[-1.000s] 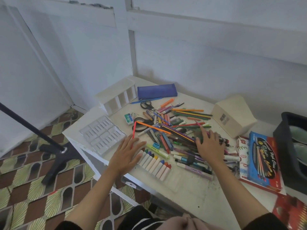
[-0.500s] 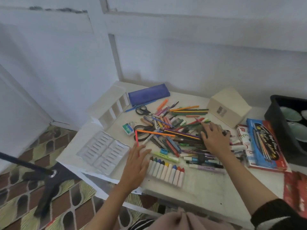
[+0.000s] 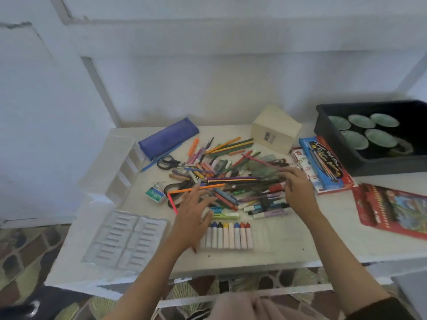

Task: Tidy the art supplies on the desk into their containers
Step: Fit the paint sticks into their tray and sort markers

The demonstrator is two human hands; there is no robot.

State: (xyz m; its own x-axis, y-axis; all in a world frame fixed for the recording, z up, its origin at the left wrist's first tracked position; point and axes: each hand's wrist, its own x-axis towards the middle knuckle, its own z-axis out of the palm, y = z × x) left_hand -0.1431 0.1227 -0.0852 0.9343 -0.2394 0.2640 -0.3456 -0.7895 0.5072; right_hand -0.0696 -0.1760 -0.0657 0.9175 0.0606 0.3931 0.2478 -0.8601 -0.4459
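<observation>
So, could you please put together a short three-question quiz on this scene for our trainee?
1. True or false: the blue pencil pouch lies farther from the person than the black-handled scissors.
2. What sits in the black tray? A) scissors B) round greenish dishes C) crayons
3. Which hand is right beside the row of colour-tipped crayons?

Key: 1. True. 2. B. 3. The left hand, fingers spread at the row's left end.
</observation>
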